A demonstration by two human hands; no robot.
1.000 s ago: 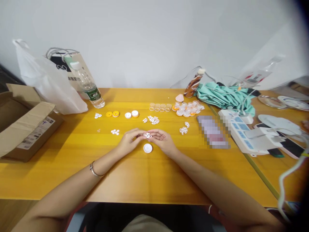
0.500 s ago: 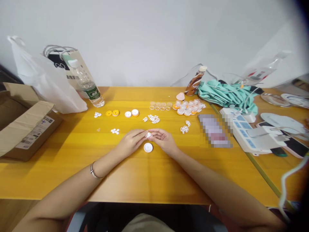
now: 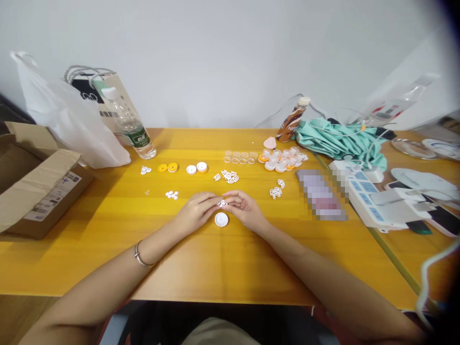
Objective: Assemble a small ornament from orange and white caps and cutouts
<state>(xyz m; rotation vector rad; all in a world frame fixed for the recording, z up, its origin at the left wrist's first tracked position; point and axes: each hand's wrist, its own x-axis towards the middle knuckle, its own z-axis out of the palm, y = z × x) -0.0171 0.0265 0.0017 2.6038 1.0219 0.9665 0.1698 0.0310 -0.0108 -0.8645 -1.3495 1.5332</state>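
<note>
My left hand (image 3: pixel 199 208) and my right hand (image 3: pixel 244 209) meet at the middle of the table. Between their fingertips they pinch a small white openwork plastic piece (image 3: pixel 222 203). Just below it on the table lies a round white shallow cap (image 3: pixel 221 220). Beyond my hands is a pile of similar white openwork pieces (image 3: pixel 230 177), and a few more such pieces (image 3: pixel 276 192) lie off to the right. White discs (image 3: pixel 171 195) are grouped left of my left hand.
Further back stand yellow round parts (image 3: pixel 172 167), white round parts (image 3: pixel 201 167), clear cups (image 3: pixel 235 157) and capped clear-and-orange pieces (image 3: pixel 282 160). A water bottle (image 3: pixel 138 136) and cardboard box (image 3: pixel 46 191) are left. A coffee bottle (image 3: pixel 292 122), blurred phone (image 3: pixel 319 195) and power strip (image 3: pixel 362 196) are right.
The white openwork piece has turned slightly between my fingertips and shows a little more. Both hands remain in about the same place, and the view has shifted very slightly.
</note>
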